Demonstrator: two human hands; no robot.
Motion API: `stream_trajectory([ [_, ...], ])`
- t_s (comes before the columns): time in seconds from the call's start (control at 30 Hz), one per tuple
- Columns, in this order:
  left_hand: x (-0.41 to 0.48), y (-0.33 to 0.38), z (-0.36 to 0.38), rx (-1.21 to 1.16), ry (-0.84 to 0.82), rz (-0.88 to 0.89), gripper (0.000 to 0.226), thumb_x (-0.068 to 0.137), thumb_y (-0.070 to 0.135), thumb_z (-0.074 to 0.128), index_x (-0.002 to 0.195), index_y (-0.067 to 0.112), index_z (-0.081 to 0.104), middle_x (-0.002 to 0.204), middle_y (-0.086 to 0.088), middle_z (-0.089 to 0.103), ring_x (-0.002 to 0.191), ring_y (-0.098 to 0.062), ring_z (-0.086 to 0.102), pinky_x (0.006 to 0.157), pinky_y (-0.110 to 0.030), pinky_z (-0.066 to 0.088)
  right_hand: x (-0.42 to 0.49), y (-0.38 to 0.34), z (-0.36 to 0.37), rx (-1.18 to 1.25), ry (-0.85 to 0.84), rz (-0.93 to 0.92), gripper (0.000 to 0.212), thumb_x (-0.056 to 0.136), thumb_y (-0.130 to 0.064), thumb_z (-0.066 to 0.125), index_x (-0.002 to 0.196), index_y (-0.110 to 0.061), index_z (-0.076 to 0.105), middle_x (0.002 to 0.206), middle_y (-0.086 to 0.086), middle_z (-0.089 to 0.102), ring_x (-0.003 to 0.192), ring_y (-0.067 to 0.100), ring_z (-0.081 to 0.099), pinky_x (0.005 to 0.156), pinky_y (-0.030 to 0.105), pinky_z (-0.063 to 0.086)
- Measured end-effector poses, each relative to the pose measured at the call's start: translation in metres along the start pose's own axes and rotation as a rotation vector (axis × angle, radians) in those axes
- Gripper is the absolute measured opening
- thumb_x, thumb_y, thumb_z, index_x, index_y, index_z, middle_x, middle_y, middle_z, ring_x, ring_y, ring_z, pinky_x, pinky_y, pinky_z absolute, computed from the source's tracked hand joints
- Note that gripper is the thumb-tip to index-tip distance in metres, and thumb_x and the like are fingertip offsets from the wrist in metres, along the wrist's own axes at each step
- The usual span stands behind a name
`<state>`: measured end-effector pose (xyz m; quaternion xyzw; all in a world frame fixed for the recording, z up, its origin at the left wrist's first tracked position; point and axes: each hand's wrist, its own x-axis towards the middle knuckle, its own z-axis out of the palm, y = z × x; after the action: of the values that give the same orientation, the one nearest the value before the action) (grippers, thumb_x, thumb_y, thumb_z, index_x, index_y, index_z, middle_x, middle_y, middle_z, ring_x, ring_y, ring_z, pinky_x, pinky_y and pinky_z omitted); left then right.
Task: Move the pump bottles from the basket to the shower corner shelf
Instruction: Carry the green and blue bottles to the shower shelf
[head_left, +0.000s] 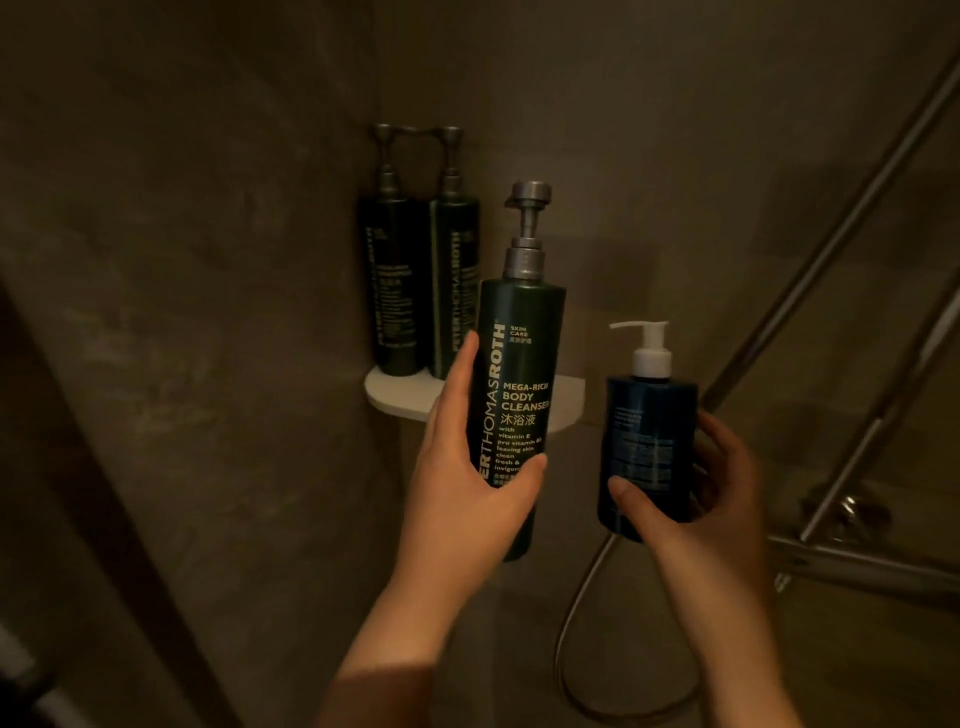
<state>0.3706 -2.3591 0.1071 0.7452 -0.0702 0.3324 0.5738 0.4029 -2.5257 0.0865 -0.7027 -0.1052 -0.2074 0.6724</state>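
Note:
My left hand (467, 467) grips a tall dark green pump bottle (522, 353) with a grey pump, held upright in front of the white corner shelf (395, 397). My right hand (691, 488) holds a shorter dark blue pump bottle (647, 431) with a white pump, to the right of and lower than the shelf. Two tall dark pump bottles, one (392, 280) at the left and one (454, 280) beside it, stand upright at the back left of the shelf, against the wall corner. The basket is not in view.
Brown tiled shower walls meet in a corner behind the shelf. A chrome shower rail (852, 228) runs diagonally at the right, with a metal fitting (841, 514) below it. A shower hose (576, 613) loops down beneath my right hand.

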Motion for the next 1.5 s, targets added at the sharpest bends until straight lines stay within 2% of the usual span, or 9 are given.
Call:
stream_trajectory([
  [0.17, 0.027, -0.011, -0.007, -0.009, 0.084, 0.069, 0.099, 0.073, 0.013, 0.074, 0.142, 0.056, 0.017, 0.138, 0.04, 0.032, 0.131, 0.005, 0.034, 0.105, -0.036, 0.036, 0.028, 0.007, 0.029, 0.036, -0.026, -0.079, 0.081, 0.066, -0.018, 0.081, 0.109, -0.069, 0.036, 0.099, -0.055, 0.045, 0.093, -0.032, 0.044, 0.072, 0.011, 0.039],
  [0.43, 0.078, -0.032, -0.001, -0.002, 0.108, 0.131, 0.101, 0.074, 0.013, 0.076, 0.138, 0.063, 0.015, 0.147, 0.025, 0.031, 0.134, -0.004, 0.035, 0.103, -0.047, 0.04, 0.074, 0.028, 0.061, 0.037, 0.025, -0.193, 0.081, 0.068, -0.018, 0.079, 0.124, -0.056, 0.034, 0.109, -0.049, 0.044, 0.103, -0.026, 0.044, 0.078, 0.01, 0.039],
  [0.63, 0.099, -0.051, 0.01, -0.005, 0.088, 0.161, 0.102, 0.074, 0.012, 0.076, 0.139, 0.062, 0.015, 0.145, 0.029, 0.03, 0.135, 0.0, 0.031, 0.105, -0.047, 0.038, 0.093, 0.044, 0.078, 0.022, 0.049, -0.218, 0.085, 0.068, -0.017, 0.08, 0.118, -0.065, 0.031, 0.108, -0.054, 0.042, 0.105, -0.026, 0.044, 0.071, 0.001, 0.042],
  [0.83, 0.103, -0.061, 0.019, 0.052, 0.089, 0.173, 0.101, 0.074, 0.022, 0.075, 0.139, 0.063, 0.01, 0.146, 0.031, 0.024, 0.136, -0.005, 0.03, 0.104, -0.051, 0.038, 0.098, 0.055, 0.085, 0.054, 0.065, -0.224, 0.083, 0.068, -0.014, 0.079, 0.129, -0.049, 0.035, 0.112, -0.05, 0.045, 0.108, -0.022, 0.045, 0.075, -0.003, 0.039],
  [0.97, 0.104, -0.07, 0.022, 0.127, 0.096, 0.226, 0.103, 0.075, 0.026, 0.077, 0.14, 0.062, 0.005, 0.137, 0.047, 0.016, 0.134, 0.008, 0.025, 0.106, -0.037, 0.034, 0.097, 0.058, 0.089, 0.039, 0.042, -0.226, 0.085, 0.068, -0.018, 0.079, 0.131, -0.051, 0.033, 0.118, -0.046, 0.044, 0.113, -0.016, 0.047, 0.08, 0.0, 0.041],
  [1.1, 0.106, -0.074, 0.024, 0.207, 0.134, 0.252, 0.103, 0.075, 0.032, 0.075, 0.14, 0.061, 0.0, 0.138, 0.042, 0.017, 0.128, 0.02, 0.019, 0.095, -0.015, 0.023, 0.097, 0.058, 0.092, 0.041, 0.022, -0.237, 0.086, 0.066, -0.018, 0.081, 0.13, -0.05, 0.032, 0.118, -0.045, 0.044, 0.113, -0.015, 0.047, 0.081, 0.001, 0.04],
  [1.23, 0.105, -0.073, 0.025, 0.265, 0.132, 0.252, 0.093, 0.077, 0.053, 0.061, 0.141, 0.059, -0.007, 0.153, 0.014, 0.019, 0.138, -0.003, 0.023, 0.105, -0.032, 0.029, 0.096, 0.06, 0.091, 0.025, -0.008, -0.234, 0.088, 0.067, -0.021, 0.081, 0.131, -0.051, 0.03, 0.12, -0.044, 0.043, 0.115, -0.013, 0.047, 0.083, 0.002, 0.041],
  [1.33, 0.103, -0.075, 0.024, 0.379, 0.135, 0.297, 0.084, 0.083, 0.062, 0.046, 0.142, 0.053, -0.013, 0.155, 0.016, 0.004, 0.142, -0.01, 0.015, 0.108, -0.039, 0.025, 0.093, 0.06, 0.089, -0.077, -0.005, -0.25, 0.089, 0.068, -0.033, 0.078, 0.138, -0.047, 0.025, 0.131, -0.035, 0.04, 0.121, -0.012, 0.04, 0.089, 0.005, 0.038],
  [1.5, 0.088, -0.085, 0.015, 0.487, 0.267, 0.451, 0.068, 0.091, 0.038, 0.048, 0.149, 0.032, 0.014, 0.152, 0.002, 0.015, 0.139, -0.004, 0.017, 0.11, -0.014, 0.019, 0.079, 0.066, 0.085, -0.155, 0.207, -0.323, 0.067, 0.079, -0.023, 0.067, 0.136, -0.034, 0.033, 0.137, -0.009, 0.042, 0.127, 0.01, 0.043, 0.103, 0.033, 0.039],
])
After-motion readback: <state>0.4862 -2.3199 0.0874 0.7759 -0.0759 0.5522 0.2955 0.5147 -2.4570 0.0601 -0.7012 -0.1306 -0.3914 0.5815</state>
